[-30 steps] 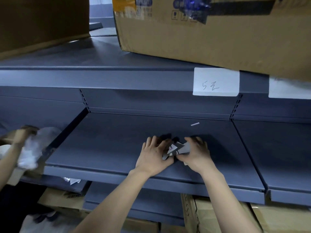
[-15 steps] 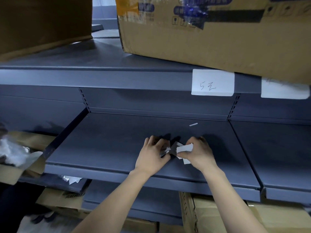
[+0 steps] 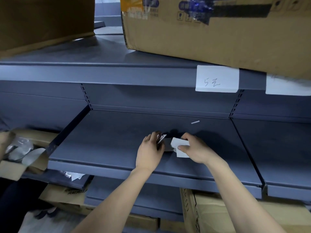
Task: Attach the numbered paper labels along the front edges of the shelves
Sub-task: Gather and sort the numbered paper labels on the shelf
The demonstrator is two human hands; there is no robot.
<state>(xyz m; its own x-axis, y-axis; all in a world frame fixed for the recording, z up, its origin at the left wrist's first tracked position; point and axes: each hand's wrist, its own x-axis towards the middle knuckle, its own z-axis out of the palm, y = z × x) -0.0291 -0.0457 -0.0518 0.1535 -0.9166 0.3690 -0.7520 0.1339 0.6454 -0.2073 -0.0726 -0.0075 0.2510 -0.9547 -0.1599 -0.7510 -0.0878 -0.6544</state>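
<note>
Both my hands rest on the middle grey shelf [image 3: 109, 140]. My left hand [image 3: 149, 150] pinches a small paper label with red writing [image 3: 161, 138]. My right hand [image 3: 195, 148] grips white paper labels [image 3: 179, 143], and another white sheet [image 3: 180, 153] shows under its thumb. A dark flat item [image 3: 168, 146] lies between the hands. On the front edge of the shelf above, a white label marked "52" [image 3: 217, 79] is stuck, with a second white label [image 3: 286, 86] to its right. The front edge [image 3: 101, 170] of the middle shelf below my wrists is bare.
A large cardboard box [image 3: 218, 31] overhangs the top shelf, another box [image 3: 42, 19] at upper left. A small white strip [image 3: 195, 122] lies further back on the shelf. At left, another person's hand [image 3: 5, 140] is by a box of plastic-wrapped items [image 3: 21, 148]. Cartons [image 3: 218, 212] sit below.
My hands have drawn apart: the right one pulled the white labels to the right, the left kept the red-marked label. The other person's hand at left dropped lower.
</note>
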